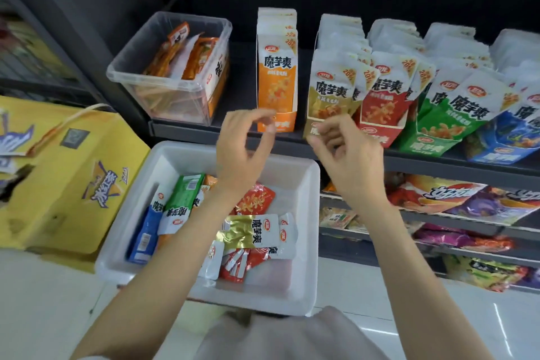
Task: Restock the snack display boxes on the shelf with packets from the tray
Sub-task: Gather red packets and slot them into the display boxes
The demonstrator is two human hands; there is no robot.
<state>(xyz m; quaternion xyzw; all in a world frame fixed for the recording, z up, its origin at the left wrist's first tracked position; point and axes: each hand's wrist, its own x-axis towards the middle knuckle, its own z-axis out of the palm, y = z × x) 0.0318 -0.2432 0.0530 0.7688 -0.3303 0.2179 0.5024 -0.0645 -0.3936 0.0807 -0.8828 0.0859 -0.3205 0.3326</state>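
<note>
Both hands empty: left hand point(244, 143) loosely curled, right hand point(343, 149) too. Packets point(257, 232) in tray point(306, 184) look light, soft, slippery; we pinch flat edges.

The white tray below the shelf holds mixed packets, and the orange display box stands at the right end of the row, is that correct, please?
Not quite. The head view shows the orange display box at the left end of the row, beside the clear plastic bin. The white tray below the shelf does hold mixed packets.
</note>
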